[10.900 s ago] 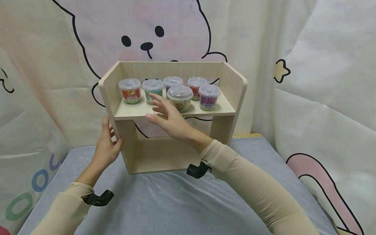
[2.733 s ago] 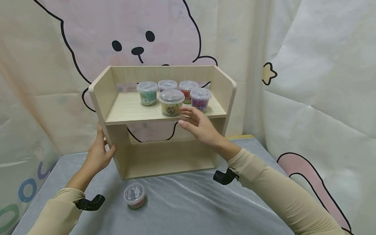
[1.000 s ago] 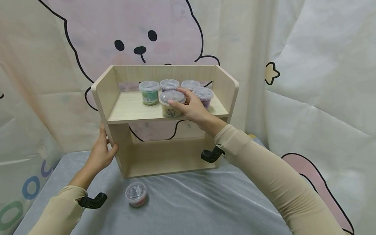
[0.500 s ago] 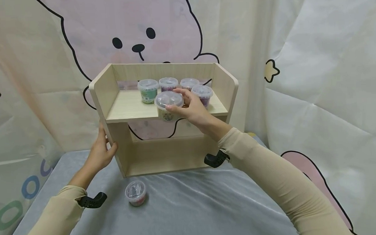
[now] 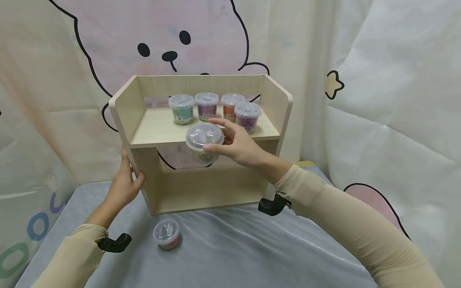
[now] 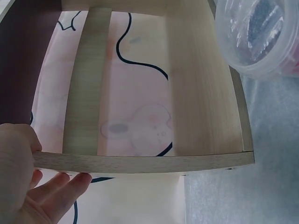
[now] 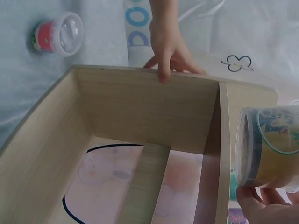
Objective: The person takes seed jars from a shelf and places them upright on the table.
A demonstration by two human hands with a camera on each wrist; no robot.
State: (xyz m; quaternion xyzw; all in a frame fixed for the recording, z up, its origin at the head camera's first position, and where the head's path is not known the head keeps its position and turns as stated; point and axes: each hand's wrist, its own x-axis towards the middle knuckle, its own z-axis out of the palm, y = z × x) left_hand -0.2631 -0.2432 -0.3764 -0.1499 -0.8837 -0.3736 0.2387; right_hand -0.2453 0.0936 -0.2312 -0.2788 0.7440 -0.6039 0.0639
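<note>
My right hand (image 5: 243,146) holds a round clear-lidded plastic tub (image 5: 202,137) with yellowish contents, in front of the upper board's edge. In the right wrist view the tub (image 7: 273,144) shows a dark, patterned label, with fingertips along its side. My left hand (image 5: 122,186) grips the left side panel of a pale wooden two-tier shelf (image 5: 157,131). In the left wrist view the thumb and fingers of the left hand (image 6: 42,186) lie on either side of the panel edge. On the upper board stand a green-labelled tub (image 5: 182,111), two purple-labelled tubs (image 5: 207,107) and a red-labelled tub (image 5: 231,106).
Another tub (image 5: 166,234) with a red label stands on the grey-blue cloth (image 5: 219,254) in front of the shelf's left end. The lower tier (image 5: 209,189) has a wooden base. Printed curtains (image 5: 404,91) surround the table.
The red-labelled tub from the upper left went down to the cloth earlier. My right hand then took the yellowish tub and drew it forward off the upper board. My left hand stays on the panel.
</note>
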